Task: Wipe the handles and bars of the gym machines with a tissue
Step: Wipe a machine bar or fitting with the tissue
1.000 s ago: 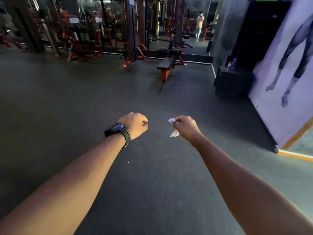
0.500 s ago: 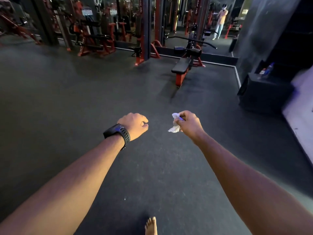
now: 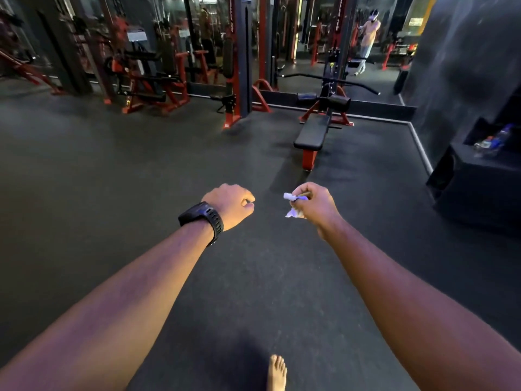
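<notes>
Left hand: fingers curled into a fist with nothing in it, held out over the dark floor.
Right hand: fingers and thumb closed round a crumpled white tissue.
Tissue: bunched in the right fist, with two ends poking out on the fist's 9 o'clock side, one above the other.
Hands to each other: apart, level with each other, the right at 3 o'clock of the left with bare floor between.
Watch: black, strapped on the left wrist.
Bench: black pad on a red leg, at 12 o'clock of the right hand and well apart from it.
Bar: long and black, hanging crosswise beyond the bench's far end.
Machines: red-and-black frames at 11 o'clock, along the far side.
Box: black, at 3 o'clock of the right hand, with a bottle lying on top.
Foot: bare, on the floor at 6 o'clock.
</notes>
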